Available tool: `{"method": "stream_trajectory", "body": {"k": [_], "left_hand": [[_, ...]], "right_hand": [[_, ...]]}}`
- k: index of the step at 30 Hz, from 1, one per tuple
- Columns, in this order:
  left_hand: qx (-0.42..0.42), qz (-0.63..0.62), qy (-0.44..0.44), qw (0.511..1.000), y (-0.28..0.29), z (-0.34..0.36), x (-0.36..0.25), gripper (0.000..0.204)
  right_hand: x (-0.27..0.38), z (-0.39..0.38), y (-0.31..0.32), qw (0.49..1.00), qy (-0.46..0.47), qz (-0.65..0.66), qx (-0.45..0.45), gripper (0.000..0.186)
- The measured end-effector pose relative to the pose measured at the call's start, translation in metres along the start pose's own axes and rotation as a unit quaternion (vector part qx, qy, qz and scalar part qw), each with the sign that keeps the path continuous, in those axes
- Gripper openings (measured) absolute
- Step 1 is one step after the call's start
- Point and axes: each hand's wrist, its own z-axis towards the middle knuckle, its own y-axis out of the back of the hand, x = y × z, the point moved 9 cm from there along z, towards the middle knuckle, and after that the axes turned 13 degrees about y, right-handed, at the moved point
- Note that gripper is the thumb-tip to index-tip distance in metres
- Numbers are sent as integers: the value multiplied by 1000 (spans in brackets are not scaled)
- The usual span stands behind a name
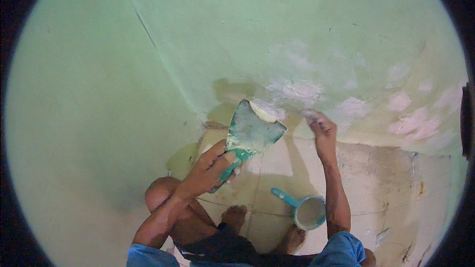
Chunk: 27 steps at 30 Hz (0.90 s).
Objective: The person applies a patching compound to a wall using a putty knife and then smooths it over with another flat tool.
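The left hand grips a paste-laden scraper — what the right hand holds by the wall is blurred.

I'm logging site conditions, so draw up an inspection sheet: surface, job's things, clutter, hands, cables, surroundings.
Surface: cream tiled floor, darkly stained at right.
Job's things: broad, flat, green-handled putty knife, off-white paste along its edge; round turquoise long-handled dipper on the floor.
Clutter: nothing seen.
Hands: left hand grips the putty knife; right hand near the pale-green painted wall, its grip blurred.
Cables: nothing seen.
Surroundings: whitish and pinkish patches on that wall; dark, unidentifiable object at far right.
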Motion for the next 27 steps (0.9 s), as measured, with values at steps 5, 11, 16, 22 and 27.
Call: {"method": "stream_trajectory", "body": {"k": [5,11,16,22,27], "left_hand": [[-159,283,-107,940,22,7,-14,19],[-203,457,-232,834,-18,14,-34,34],[-219,526,19,822,15,36,-8,40],[-272,496,-186,804,5,17,-26,28],[-256,403,-174,862,1,13,-28,21]], "right_hand": [[-17,-40,-8,896,-234,293,-237,30],[6,-56,-67,829,-307,424,-195,32],[12,-52,-60,741,-272,566,-238,31],[-30,-94,25,721,-166,469,-482,30],[-35,-114,99,737,-92,327,-584,29]]}}
